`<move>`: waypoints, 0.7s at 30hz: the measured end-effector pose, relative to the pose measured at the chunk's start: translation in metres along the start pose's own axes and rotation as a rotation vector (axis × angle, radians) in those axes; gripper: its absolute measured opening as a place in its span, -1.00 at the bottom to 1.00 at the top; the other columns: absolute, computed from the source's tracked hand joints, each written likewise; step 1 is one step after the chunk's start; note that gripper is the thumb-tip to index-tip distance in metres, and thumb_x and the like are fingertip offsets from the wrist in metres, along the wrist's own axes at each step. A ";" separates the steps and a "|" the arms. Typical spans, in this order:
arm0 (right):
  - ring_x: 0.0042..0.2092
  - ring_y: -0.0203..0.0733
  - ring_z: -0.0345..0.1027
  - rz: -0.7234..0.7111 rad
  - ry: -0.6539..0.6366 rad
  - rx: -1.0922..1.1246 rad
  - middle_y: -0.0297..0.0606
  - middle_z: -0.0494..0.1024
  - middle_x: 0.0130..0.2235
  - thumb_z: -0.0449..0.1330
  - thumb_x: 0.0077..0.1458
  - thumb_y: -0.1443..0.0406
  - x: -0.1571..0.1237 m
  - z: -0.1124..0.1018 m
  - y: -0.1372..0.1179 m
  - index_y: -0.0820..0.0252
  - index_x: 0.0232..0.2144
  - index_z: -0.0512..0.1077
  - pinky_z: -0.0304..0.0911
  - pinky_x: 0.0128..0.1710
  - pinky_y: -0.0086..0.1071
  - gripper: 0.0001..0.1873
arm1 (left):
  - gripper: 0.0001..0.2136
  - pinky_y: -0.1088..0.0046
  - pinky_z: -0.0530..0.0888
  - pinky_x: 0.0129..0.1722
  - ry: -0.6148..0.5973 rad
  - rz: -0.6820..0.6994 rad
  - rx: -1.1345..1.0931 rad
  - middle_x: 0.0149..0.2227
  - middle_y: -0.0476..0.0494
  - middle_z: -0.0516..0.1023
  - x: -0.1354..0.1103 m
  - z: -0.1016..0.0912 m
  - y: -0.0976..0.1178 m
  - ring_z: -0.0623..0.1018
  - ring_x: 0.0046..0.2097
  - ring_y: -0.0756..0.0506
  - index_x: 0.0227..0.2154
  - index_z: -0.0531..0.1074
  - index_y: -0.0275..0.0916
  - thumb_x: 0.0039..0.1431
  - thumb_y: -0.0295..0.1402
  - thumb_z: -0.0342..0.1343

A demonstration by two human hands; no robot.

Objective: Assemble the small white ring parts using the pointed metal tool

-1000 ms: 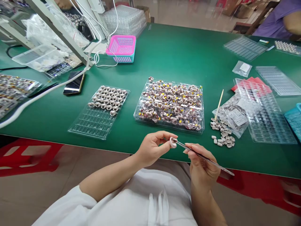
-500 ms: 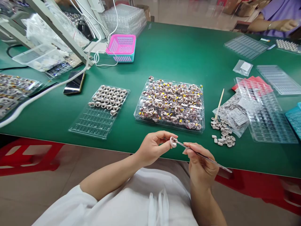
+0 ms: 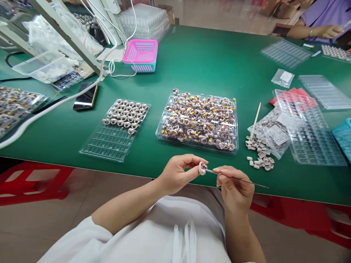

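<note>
My left hand (image 3: 179, 172) pinches a small white ring-shaped part (image 3: 202, 168) just over the near edge of the green table (image 3: 197, 62). My right hand (image 3: 235, 186) grips thin metal tweezers (image 3: 238, 178), whose tip touches the part. Beyond my hands lies a clear tray heaped with similar parts (image 3: 197, 120). To its left a second clear tray (image 3: 117, 128) holds neat rows of white parts in its far half. A small pile of loose white pieces (image 3: 259, 155) lies to the right.
A wooden stick (image 3: 255, 120), a bag of parts (image 3: 270, 132) and empty clear trays (image 3: 309, 135) lie at the right. A phone (image 3: 86, 97), a pink basket (image 3: 141, 55), cables and a metal frame stand at the left back. Another person's arm (image 3: 319, 31) rests at the far right corner.
My right hand has rolled the tweezers flatter and moved slightly left, the left hand shifted the part a little down. The other person's arm has come into view.
</note>
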State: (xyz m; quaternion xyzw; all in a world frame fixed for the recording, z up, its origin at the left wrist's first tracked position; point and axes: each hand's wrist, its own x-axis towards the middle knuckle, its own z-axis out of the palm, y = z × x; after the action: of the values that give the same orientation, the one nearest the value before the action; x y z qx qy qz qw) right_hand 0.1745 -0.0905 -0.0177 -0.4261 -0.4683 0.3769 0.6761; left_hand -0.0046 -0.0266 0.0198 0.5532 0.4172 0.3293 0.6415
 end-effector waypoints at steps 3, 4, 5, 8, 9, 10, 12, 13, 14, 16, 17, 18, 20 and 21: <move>-0.31 -0.15 0.50 0.044 -0.013 0.084 -0.19 0.67 -0.28 0.27 0.16 0.39 0.002 0.000 0.002 0.04 -0.20 0.59 0.27 -0.60 -0.42 -0.81 | -0.81 0.49 0.50 -0.30 -0.017 0.042 0.080 -0.32 -0.21 0.66 0.000 0.000 0.003 0.58 -0.34 -0.07 -0.29 0.61 -0.33 0.14 -0.32 0.20; -0.32 -0.16 0.50 0.050 -0.015 0.092 -0.20 0.66 -0.28 0.27 0.17 0.39 0.002 0.001 0.002 0.04 -0.20 0.58 0.27 -0.59 -0.42 -0.82 | -0.83 0.49 0.50 -0.31 -0.021 0.061 0.107 -0.33 -0.20 0.65 0.001 0.000 0.003 0.57 -0.34 -0.07 -0.31 0.61 -0.33 0.13 -0.34 0.19; -0.33 -0.16 0.48 0.052 -0.013 0.088 -0.20 0.66 -0.29 0.27 0.17 0.38 0.003 0.002 0.002 0.04 -0.21 0.58 0.29 -0.56 -0.40 -0.84 | -0.84 0.49 0.49 -0.31 -0.027 0.082 0.132 -0.34 -0.19 0.64 0.001 0.000 0.004 0.56 -0.34 -0.07 -0.32 0.60 -0.32 0.12 -0.35 0.18; -0.32 -0.14 0.46 0.023 0.028 0.044 -0.24 0.62 -0.35 0.26 0.19 0.31 0.007 0.004 -0.001 0.05 -0.26 0.57 0.39 -0.38 -0.25 -0.92 | -0.86 0.50 0.46 -0.34 -0.042 0.118 0.177 -0.37 -0.17 0.61 0.002 0.000 0.003 0.53 -0.35 -0.05 -0.35 0.58 -0.31 0.11 -0.39 0.15; -0.29 -0.13 0.46 0.015 0.044 0.030 -0.24 0.61 -0.36 0.23 0.22 0.28 0.008 0.004 -0.003 0.06 -0.27 0.56 0.40 -0.31 -0.20 -0.91 | -0.87 0.51 0.45 -0.34 -0.044 0.120 0.175 -0.38 -0.17 0.60 0.002 0.000 0.003 0.52 -0.36 -0.05 -0.36 0.58 -0.31 0.11 -0.40 0.14; -0.26 -0.11 0.47 0.013 0.052 0.021 -0.23 0.59 -0.35 0.19 0.25 0.27 0.008 0.004 -0.004 0.07 -0.28 0.56 0.40 -0.25 -0.17 -0.87 | -0.87 0.51 0.45 -0.35 -0.042 0.118 0.166 -0.38 -0.16 0.59 0.002 0.001 0.003 0.51 -0.37 -0.04 -0.37 0.57 -0.31 0.11 -0.41 0.13; -0.19 -0.11 0.47 0.037 0.044 -0.003 -0.21 0.58 -0.29 0.10 0.31 0.29 0.009 0.003 -0.007 0.08 -0.25 0.55 0.40 -0.20 -0.17 -0.80 | -0.88 0.52 0.44 -0.36 -0.028 0.111 0.127 -0.38 -0.16 0.59 0.002 0.001 0.002 0.50 -0.37 -0.03 -0.37 0.57 -0.31 0.12 -0.43 0.13; -0.19 -0.13 0.46 0.057 0.030 -0.027 -0.21 0.57 -0.25 0.07 0.32 0.30 0.008 0.003 -0.008 0.09 -0.23 0.55 0.39 -0.20 -0.21 -0.77 | -0.88 0.53 0.45 -0.36 -0.018 0.109 0.103 -0.38 -0.15 0.59 0.002 0.002 0.001 0.50 -0.37 -0.03 -0.36 0.56 -0.31 0.13 -0.43 0.13; -0.21 -0.16 0.45 0.079 0.012 -0.064 -0.21 0.56 -0.22 0.06 0.33 0.31 0.007 0.003 -0.008 0.09 -0.21 0.54 0.39 -0.23 -0.25 -0.77 | -0.89 0.53 0.45 -0.35 -0.006 0.106 0.079 -0.38 -0.15 0.59 0.002 0.002 0.001 0.51 -0.37 -0.03 -0.35 0.56 -0.31 0.14 -0.43 0.14; -0.27 -0.22 0.41 0.114 -0.032 -0.166 -0.22 0.53 -0.20 0.06 0.32 0.32 0.003 0.007 -0.007 0.08 -0.17 0.52 0.35 -0.29 -0.32 -0.79 | -0.88 0.52 0.48 -0.32 0.016 0.102 0.026 -0.37 -0.15 0.60 0.001 0.004 0.000 0.54 -0.34 -0.04 -0.33 0.57 -0.31 0.15 -0.41 0.16; -0.27 -0.23 0.39 0.125 -0.057 -0.217 -0.23 0.51 -0.19 0.09 0.31 0.32 0.001 0.010 -0.006 0.08 -0.15 0.50 0.34 -0.30 -0.34 -0.81 | -0.88 0.51 0.49 -0.29 0.020 0.100 0.000 -0.35 -0.16 0.61 0.001 0.005 -0.001 0.56 -0.33 -0.05 -0.31 0.58 -0.31 0.16 -0.39 0.17; -0.26 -0.23 0.38 0.133 -0.080 -0.255 -0.25 0.49 -0.20 0.12 0.29 0.31 0.000 0.013 -0.005 0.07 -0.13 0.49 0.33 -0.30 -0.35 -0.83 | -0.87 0.50 0.51 -0.27 0.019 0.097 -0.025 -0.33 -0.17 0.62 0.001 0.006 -0.002 0.58 -0.31 -0.06 -0.30 0.58 -0.31 0.17 -0.37 0.19; -0.23 -0.22 0.37 0.149 -0.102 -0.283 -0.28 0.46 -0.23 0.19 0.24 0.31 -0.003 0.020 -0.002 0.07 -0.12 0.45 0.32 -0.27 -0.36 -0.85 | -0.83 0.46 0.53 -0.21 0.012 0.089 -0.064 -0.29 -0.21 0.64 0.000 0.008 -0.004 0.60 -0.27 -0.09 -0.26 0.59 -0.32 0.18 -0.32 0.21; -0.23 -0.23 0.36 0.159 -0.096 -0.279 -0.29 0.44 -0.25 0.23 0.22 0.30 -0.003 0.023 -0.002 0.07 -0.13 0.43 0.31 -0.28 -0.37 -0.85 | -0.81 0.44 0.54 -0.19 0.012 0.086 -0.073 -0.27 -0.23 0.65 0.000 0.009 -0.006 0.61 -0.25 -0.11 -0.24 0.60 -0.32 0.19 -0.30 0.21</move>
State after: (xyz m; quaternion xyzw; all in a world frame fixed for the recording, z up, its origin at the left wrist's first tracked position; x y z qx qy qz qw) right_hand 0.1516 -0.0887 -0.0126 -0.5333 -0.5127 0.3805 0.5550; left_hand 0.0035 -0.0315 0.0144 0.5447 0.3846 0.3748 0.6442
